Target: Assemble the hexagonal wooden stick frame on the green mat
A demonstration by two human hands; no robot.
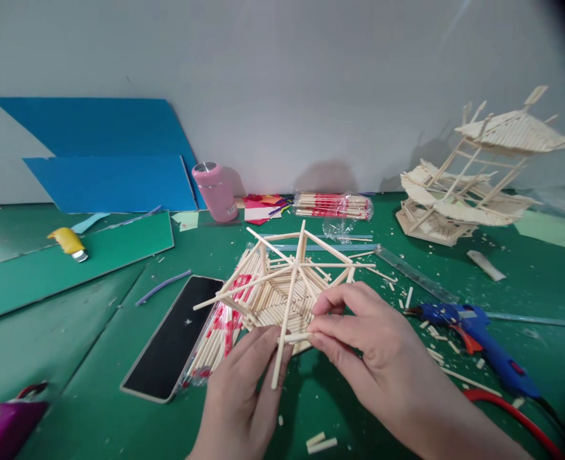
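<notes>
A small frame of wooden sticks [295, 263], shaped like a several-sided pavilion, is held in front of me. Sticks fan out from a centre point over a floor of packed sticks [285, 300]. My left hand [241, 390] is closed on the near side of this frame, with its fingertips partly hidden behind a long slanting stick [282, 358]. Between the thumb and fingers of my right hand [378, 338] is a short wooden stick [299, 337], lying level across the near side. Its left end meets the slanting stick by my left fingertips.
A blue glue gun [476, 332] lies at right among stick scraps. A larger stick pavilion [474, 172] stands at back right. Bagged sticks [215, 332] and a phone [174, 338] lie left. Behind are a pink bottle [216, 195], blue boards [114, 182] and a yellow cutter [67, 243].
</notes>
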